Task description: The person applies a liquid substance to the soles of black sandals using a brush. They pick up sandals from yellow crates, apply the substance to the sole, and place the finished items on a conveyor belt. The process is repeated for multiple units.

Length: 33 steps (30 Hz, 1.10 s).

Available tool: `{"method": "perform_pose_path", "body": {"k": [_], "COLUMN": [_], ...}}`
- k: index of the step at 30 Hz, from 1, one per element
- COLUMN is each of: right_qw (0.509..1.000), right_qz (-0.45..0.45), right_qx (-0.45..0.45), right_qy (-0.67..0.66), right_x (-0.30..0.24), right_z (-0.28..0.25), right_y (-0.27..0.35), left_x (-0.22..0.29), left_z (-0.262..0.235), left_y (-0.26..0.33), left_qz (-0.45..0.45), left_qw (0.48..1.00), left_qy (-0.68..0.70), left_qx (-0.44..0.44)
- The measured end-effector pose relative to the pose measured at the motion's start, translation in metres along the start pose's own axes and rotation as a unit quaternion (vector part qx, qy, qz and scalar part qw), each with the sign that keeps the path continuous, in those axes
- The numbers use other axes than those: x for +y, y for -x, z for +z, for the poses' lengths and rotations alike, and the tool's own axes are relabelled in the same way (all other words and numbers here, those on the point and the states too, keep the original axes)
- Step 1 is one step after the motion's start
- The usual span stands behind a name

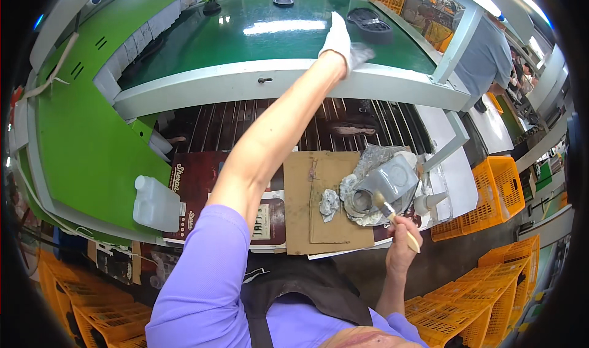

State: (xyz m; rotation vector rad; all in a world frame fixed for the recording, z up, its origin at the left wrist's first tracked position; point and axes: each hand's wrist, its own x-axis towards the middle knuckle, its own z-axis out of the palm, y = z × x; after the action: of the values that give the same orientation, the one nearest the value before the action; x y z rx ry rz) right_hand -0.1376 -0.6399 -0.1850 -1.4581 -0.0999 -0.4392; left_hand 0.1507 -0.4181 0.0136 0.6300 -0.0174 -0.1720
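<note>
My left hand (pixel 337 40), in a white glove, reaches far out over the green conveyor belt (pixel 264 47). Its fingers are stretched out and hold nothing I can see; a blurred part shows at its right side. Just right of it lies a pair of black shoe soles (pixel 370 26) on the belt. My bare right hand (pixel 402 245) grips a brush (pixel 388 209) with a pale wooden handle. The bristles are at the mouth of a translucent plastic jug (pixel 392 179), which lies on its side in crumpled plastic. A crumpled white wad (pixel 329 204) sits on the cardboard (pixel 300 213) nearby.
A white plastic jug (pixel 156 202) stands at the left beside the green machine housing (pixel 73 121). Metal rollers (pixel 245 124) run below the belt's white frame (pixel 202 91). A white squeeze bottle (pixel 429 202) and orange crates (pixel 485 195) are at the right. Another person (pixel 481 53) stands beyond.
</note>
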Motion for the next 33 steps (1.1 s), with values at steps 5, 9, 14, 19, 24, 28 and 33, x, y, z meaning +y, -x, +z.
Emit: {"method": "perform_pose_path", "body": {"k": [5,9,14,19,24,28,33], "right_qw": [0.994,0.992,0.99,0.972,0.945,0.918,0.884], "right_qz": [0.071,0.027,0.101,0.123,0.114,0.139,0.099], "right_qx": [-0.008,-0.019,-0.026,-0.057,-0.133,-0.188,-0.131], "right_qy": [0.082,0.119,0.098,0.193,0.275,0.321,0.437], "right_x": [0.002,0.007,0.014,0.031,0.047,0.048,0.041], "right_z": [0.005,-0.005,-0.018,-0.008,0.005,0.007,0.014], "right_y": [0.003,-0.011,-0.039,-0.061,-0.08,-0.094,-0.093], "left_x": [-0.004,0.042,0.106,0.113,0.111,0.111,0.115], "left_z": [-0.06,-0.131,-0.193,-0.209,-0.206,-0.206,-0.209], "left_y": [0.024,0.07,0.109,0.106,0.107,0.106,0.093], "left_qz": [0.325,0.581,0.478,0.488,0.498,0.531,0.561], "left_qw": [0.838,0.365,0.174,0.169,0.163,0.15,0.181], "left_qy": [-0.438,-0.727,-0.854,-0.85,-0.845,-0.831,-0.805], "left_qx": [0.033,0.011,0.112,0.107,0.105,0.074,0.062]}}
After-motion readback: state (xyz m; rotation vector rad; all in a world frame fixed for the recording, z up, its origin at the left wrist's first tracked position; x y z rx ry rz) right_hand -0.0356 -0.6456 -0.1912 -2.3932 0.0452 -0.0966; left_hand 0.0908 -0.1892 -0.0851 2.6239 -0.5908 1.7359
